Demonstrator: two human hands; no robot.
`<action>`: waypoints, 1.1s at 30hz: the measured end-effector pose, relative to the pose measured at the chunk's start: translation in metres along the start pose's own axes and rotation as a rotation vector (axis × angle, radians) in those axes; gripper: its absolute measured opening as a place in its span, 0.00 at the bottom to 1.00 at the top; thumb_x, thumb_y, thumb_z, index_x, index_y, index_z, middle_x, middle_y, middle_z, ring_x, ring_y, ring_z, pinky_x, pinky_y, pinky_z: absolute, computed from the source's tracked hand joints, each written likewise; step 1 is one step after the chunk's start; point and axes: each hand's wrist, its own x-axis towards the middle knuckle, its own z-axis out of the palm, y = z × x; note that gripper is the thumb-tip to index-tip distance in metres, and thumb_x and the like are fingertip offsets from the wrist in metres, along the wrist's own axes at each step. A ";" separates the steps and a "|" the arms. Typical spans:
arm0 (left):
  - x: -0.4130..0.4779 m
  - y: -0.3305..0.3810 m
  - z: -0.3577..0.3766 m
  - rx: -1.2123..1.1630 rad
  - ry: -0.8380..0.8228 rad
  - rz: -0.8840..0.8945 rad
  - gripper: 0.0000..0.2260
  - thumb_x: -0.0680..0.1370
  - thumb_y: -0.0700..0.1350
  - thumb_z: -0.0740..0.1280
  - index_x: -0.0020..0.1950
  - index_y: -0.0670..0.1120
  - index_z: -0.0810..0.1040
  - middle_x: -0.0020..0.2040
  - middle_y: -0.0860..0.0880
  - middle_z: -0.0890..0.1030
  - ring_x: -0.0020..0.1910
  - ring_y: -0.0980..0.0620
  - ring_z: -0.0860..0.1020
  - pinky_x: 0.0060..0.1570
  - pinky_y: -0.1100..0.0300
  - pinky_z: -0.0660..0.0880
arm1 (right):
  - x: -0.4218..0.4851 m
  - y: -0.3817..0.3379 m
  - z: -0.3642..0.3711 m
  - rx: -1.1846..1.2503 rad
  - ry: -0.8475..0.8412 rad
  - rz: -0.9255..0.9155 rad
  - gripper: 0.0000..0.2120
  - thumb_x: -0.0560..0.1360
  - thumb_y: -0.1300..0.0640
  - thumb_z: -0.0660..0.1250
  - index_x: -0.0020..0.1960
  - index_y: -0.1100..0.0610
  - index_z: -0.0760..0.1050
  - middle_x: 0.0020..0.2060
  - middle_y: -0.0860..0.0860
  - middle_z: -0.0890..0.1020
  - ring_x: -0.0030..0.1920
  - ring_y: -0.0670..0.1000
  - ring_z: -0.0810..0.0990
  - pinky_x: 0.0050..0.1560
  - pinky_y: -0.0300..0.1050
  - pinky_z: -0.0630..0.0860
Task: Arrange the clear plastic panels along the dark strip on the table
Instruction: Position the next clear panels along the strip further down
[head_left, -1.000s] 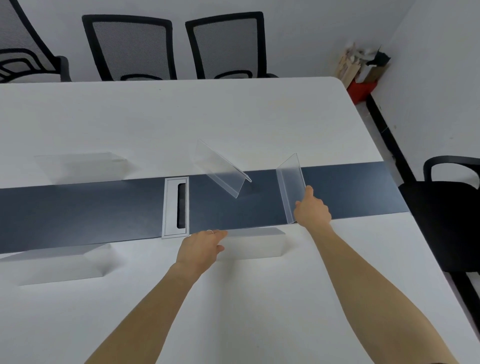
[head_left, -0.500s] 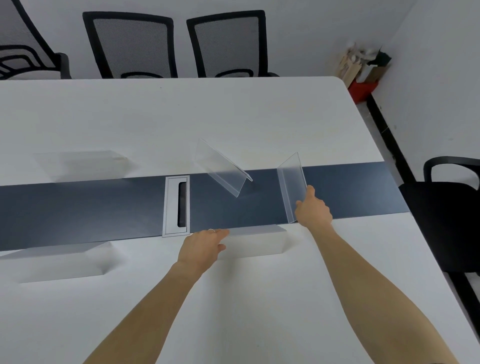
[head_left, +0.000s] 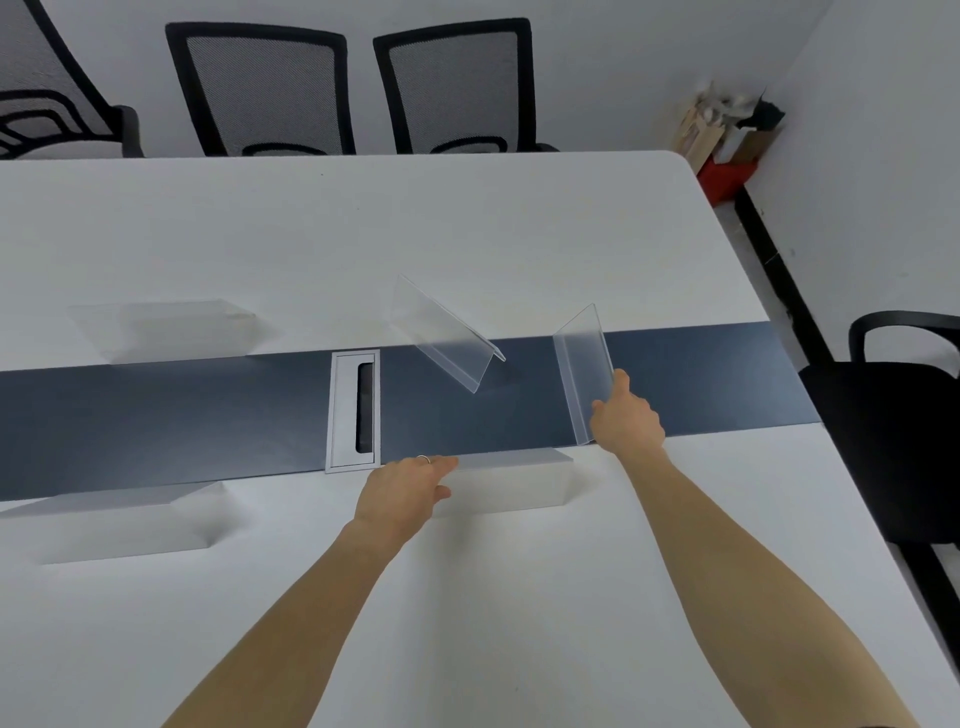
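Unmoved: upright clear panel (head_left: 581, 364), right hand (head_left: 626, 423)

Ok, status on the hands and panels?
Right hand gripping upright clear plastic panel across dark strip. Left hand on near panel. Nothing in the way.

two bare forearms, entering from the lower edge of the frame and narrowing toward the middle. no sleeves, cuffs, watch or bracelet anywhere along them. left hand (head_left: 402, 488) just left of centre, bare apart from a thin, plain, silver-toned ring (head_left: 423, 459) on one of the fingers. right hand (head_left: 626, 423) right of centre, with no rings or gloves showing. a sliver of dark cloth at the bottom edge, lower right; too little showing to tell what.
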 end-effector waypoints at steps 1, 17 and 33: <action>0.000 0.000 0.000 -0.002 0.002 0.002 0.18 0.82 0.51 0.61 0.72 0.55 0.68 0.66 0.50 0.77 0.59 0.45 0.78 0.56 0.52 0.76 | 0.000 0.000 0.000 0.002 -0.002 0.001 0.22 0.81 0.55 0.60 0.71 0.54 0.55 0.45 0.53 0.72 0.43 0.56 0.75 0.42 0.52 0.76; 0.053 -0.061 -0.024 -0.371 -0.025 -0.255 0.26 0.78 0.59 0.61 0.74 0.53 0.62 0.74 0.47 0.67 0.71 0.46 0.67 0.64 0.49 0.71 | 0.016 -0.088 0.000 0.113 0.246 -0.314 0.31 0.77 0.43 0.61 0.74 0.56 0.60 0.72 0.55 0.66 0.73 0.58 0.60 0.69 0.58 0.65; 0.127 -0.097 0.000 -0.058 -0.151 -0.250 0.39 0.74 0.58 0.70 0.77 0.61 0.49 0.80 0.50 0.47 0.77 0.37 0.45 0.71 0.35 0.56 | 0.131 -0.151 0.016 -0.230 0.135 -0.531 0.28 0.74 0.70 0.60 0.69 0.48 0.64 0.64 0.53 0.74 0.64 0.59 0.66 0.52 0.51 0.71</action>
